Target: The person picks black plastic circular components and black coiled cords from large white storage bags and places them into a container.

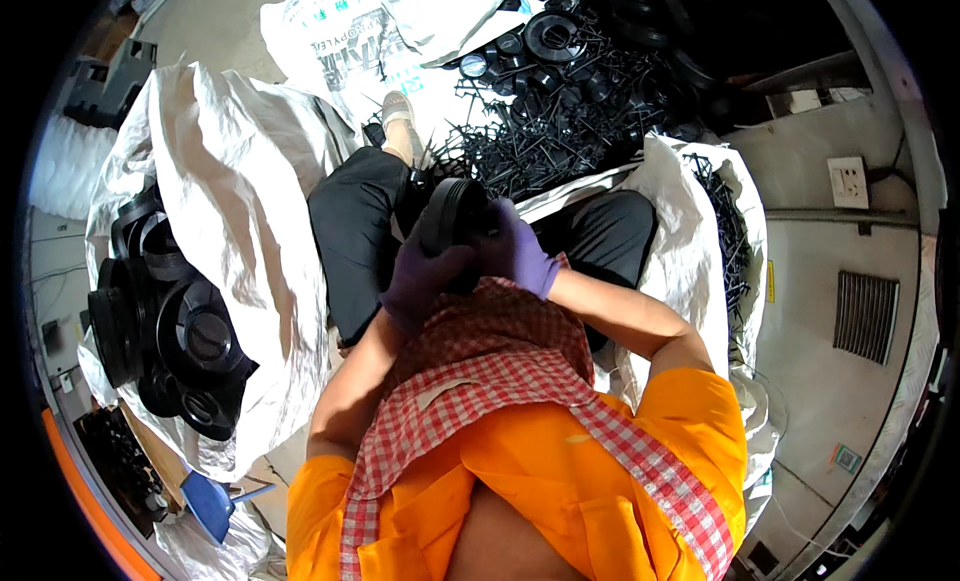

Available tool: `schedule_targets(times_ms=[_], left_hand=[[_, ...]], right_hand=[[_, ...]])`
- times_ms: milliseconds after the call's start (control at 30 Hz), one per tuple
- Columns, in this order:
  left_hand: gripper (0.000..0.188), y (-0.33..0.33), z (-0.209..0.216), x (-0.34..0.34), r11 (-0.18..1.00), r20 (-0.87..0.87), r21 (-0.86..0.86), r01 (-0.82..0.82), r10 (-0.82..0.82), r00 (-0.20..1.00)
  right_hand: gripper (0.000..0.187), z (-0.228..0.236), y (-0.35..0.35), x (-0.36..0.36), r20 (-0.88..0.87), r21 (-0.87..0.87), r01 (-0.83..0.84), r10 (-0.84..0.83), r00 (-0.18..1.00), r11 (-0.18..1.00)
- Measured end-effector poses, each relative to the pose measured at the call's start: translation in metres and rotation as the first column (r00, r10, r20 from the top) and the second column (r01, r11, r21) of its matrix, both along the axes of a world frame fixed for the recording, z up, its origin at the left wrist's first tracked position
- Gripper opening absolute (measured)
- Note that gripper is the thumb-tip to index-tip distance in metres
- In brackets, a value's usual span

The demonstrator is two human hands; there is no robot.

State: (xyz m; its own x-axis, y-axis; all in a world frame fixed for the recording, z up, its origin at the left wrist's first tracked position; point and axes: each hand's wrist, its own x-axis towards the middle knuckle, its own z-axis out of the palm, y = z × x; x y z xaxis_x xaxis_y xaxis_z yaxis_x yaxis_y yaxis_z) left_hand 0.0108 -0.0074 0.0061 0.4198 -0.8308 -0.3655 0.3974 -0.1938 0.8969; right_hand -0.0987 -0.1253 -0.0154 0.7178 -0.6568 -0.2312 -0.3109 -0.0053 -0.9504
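Note:
Between my knees I hold a black ribbed round plastic part (457, 209) in both gloved hands. My left hand (428, 273), in a purple glove, grips its left and lower side. On its right side, my right hand (515, 249) is closed round it, also gloved in purple. The part stands on edge, and the gloves hide much of its lower half. A heap of thin black plastic pieces (530, 131) lies just beyond my hands, with black round parts (555, 36) at its far side.
At my left stands a white woven sack (230, 181) holding several large black round parts (200, 326). Another white sack (680, 221) at my right holds thin black pieces (725, 226). A blue dustpan (208, 506) lies at the lower left. A wall socket (848, 183) is far right.

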Motion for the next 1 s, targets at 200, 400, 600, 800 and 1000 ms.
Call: schedule_targets(times_ms=[200, 400, 600, 800, 1000], left_hand=[[0.072, 0.028, 0.009, -0.030, 0.941, -0.143, -0.325, -0.093, 0.049, 0.989], [0.075, 0.023, 0.016, -0.035, 0.939, -0.199, -0.272, -0.208, 0.156, 0.967], [0.063, 0.047, 0.024, -0.044, 0.977, 0.599, -0.214, -0.025, 0.152, 0.786], [0.066, 0.072, 0.024, -0.010, 0.819, 0.807, -0.519, 0.245, 0.564, -0.176], [0.066, 0.083, 0.058, 0.010, 0.978, 0.940, -0.155, 0.142, 0.101, 0.326]], right_hand=[[0.057, -0.029, 0.009, -0.010, -0.268, -0.798, -0.511, 0.571, 0.776, 0.320], [0.057, 0.014, -0.007, -0.031, 0.110, -0.842, -0.193, 0.511, 0.853, 0.504], [0.042, -0.018, -0.002, -0.010, 0.291, 0.209, -0.403, 0.337, 0.895, 0.891], [0.031, 0.034, 0.015, 0.029, -0.022, -0.796, -0.492, 0.796, 0.604, 0.352], [0.032, 0.050, 0.033, 0.040, 0.486, 0.730, -0.564, 0.288, 0.825, 0.386]])
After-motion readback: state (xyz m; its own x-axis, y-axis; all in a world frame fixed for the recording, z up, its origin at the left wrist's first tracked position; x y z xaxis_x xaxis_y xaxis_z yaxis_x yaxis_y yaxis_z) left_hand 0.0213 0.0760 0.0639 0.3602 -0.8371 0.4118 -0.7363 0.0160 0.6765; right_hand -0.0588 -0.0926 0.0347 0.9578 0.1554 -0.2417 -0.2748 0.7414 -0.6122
